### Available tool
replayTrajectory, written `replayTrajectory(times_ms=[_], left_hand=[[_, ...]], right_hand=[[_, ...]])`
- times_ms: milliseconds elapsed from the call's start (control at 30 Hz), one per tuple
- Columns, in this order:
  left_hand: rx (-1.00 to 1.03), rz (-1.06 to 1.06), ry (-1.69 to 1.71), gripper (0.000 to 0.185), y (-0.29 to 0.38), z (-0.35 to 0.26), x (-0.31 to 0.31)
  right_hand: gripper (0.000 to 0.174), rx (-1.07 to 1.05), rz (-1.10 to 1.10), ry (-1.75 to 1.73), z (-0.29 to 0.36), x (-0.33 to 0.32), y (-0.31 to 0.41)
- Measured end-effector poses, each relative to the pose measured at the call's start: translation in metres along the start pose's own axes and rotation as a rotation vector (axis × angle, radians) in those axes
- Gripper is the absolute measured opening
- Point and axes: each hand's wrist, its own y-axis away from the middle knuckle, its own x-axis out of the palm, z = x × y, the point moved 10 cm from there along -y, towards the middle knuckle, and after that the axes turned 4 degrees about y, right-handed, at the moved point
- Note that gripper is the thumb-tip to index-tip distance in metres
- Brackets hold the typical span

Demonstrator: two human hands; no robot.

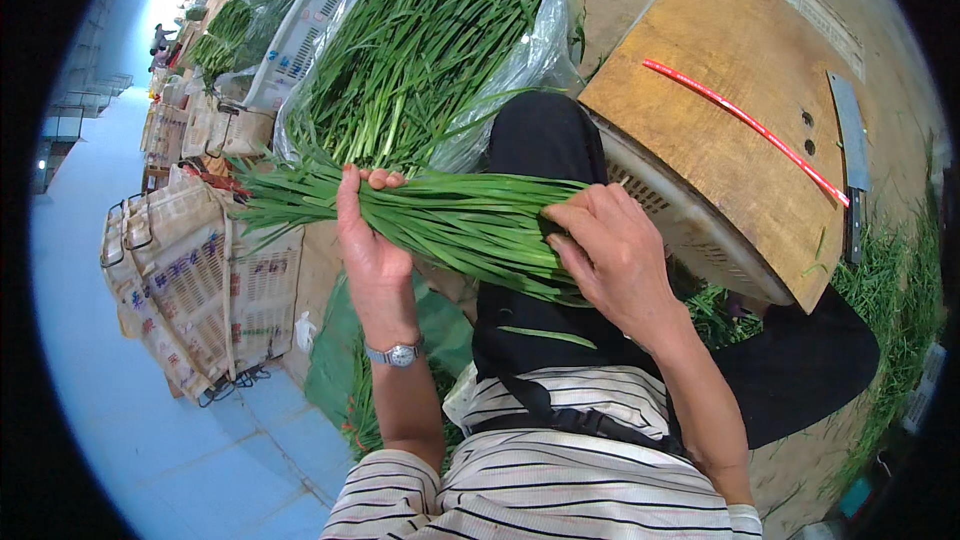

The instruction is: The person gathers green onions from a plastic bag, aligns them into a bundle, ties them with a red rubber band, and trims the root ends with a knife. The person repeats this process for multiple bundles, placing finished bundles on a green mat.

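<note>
A thick bunch of garlic chives lies sideways above my lap. My left hand, wearing a wristwatch, supports it from below, with the thumb and fingertips curled around its left part. At the bunch's right end, my right hand bends over the chives with thumb and forefinger pinched against them. The hand hides what exactly is between those fingertips. A single loose leaf rests on my dark trousers below the bunch.
Ahead, a plastic-lined crate holds more chives. To the right, a wooden board on a crate carries a red strip and a cleaver. Leaf scraps litter the floor. Stacked crates stand left; people are far off.
</note>
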Motion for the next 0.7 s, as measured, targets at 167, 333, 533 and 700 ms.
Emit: replayTrajectory(times_ms=[167, 333, 533, 700], left_hand=[[-0.007, -0.026, 0.038, 0.017, 0.004, 0.001, 0.0], [-0.021, -0.037, 0.061, 0.018, 0.003, 0.002, -0.003], [0.0, -0.051, 0.04, 0.017, 0.006, 0.002, 0.0], [0.024, -0.055, 0.022, 0.016, 0.011, 0.003, 0.007]], right_hand=[[0.024, -0.01, -0.026, 0.022, 0.0, 0.011, -0.015], [0.022, -0.022, -0.039, 0.076, -0.003, 0.023, -0.02], [0.018, 0.023, -0.093, -0.045, -0.01, 0.02, -0.02], [0.022, 0.028, -0.108, -0.105, -0.006, 0.018, -0.025]])
